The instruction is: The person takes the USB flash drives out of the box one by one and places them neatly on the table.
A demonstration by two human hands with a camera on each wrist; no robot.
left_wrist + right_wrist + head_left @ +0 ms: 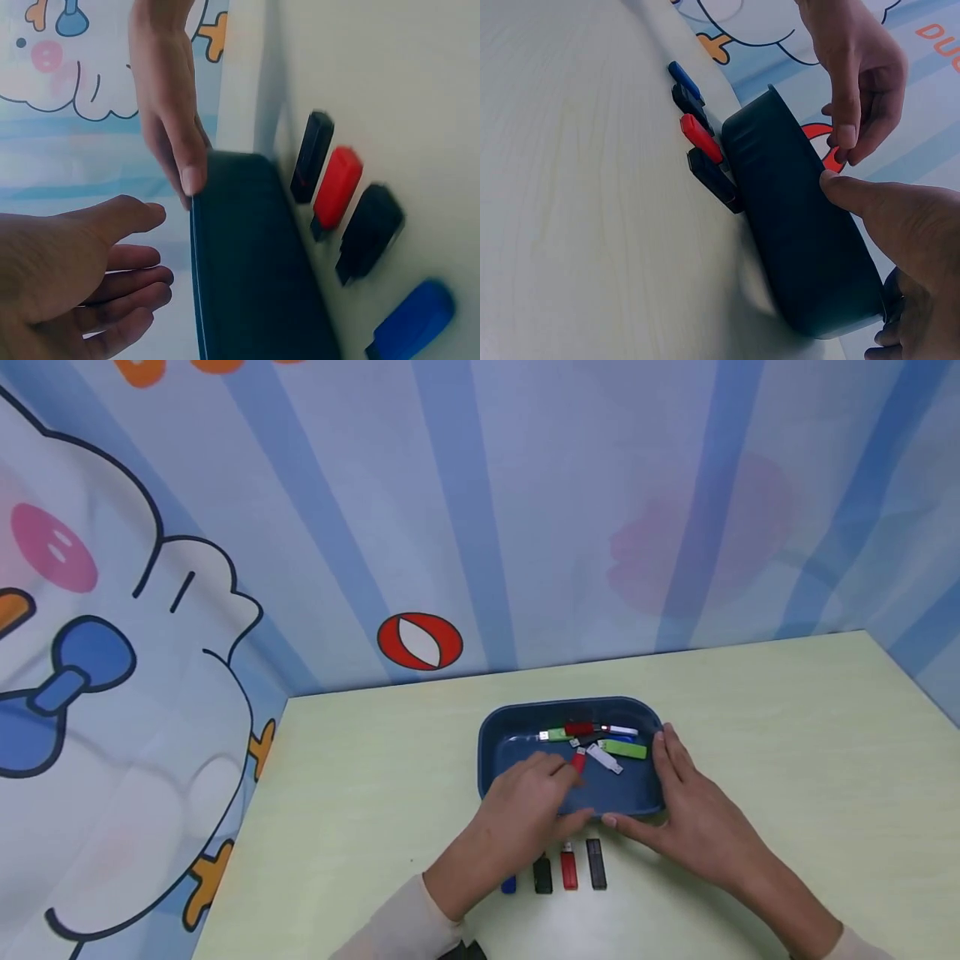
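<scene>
A dark blue plastic bin (626,789) holds several USB sticks, among them a green one (626,749), a white one (604,758) and a red one (579,761). Over the bin's front left part reaches my left hand (521,797). Its thumb and fingers are apart and loosely bent in the left wrist view, with nothing between them. My right hand (705,818) holds the bin at its front right corner, thumb on the front rim and fingers along the right side.
In front of the bin lies a row of USB sticks: a blue one (509,884), a black one (543,876), a red one (569,870) and another black one (597,865). The pale table (810,760) meets a printed cartoon backdrop (555,527) behind.
</scene>
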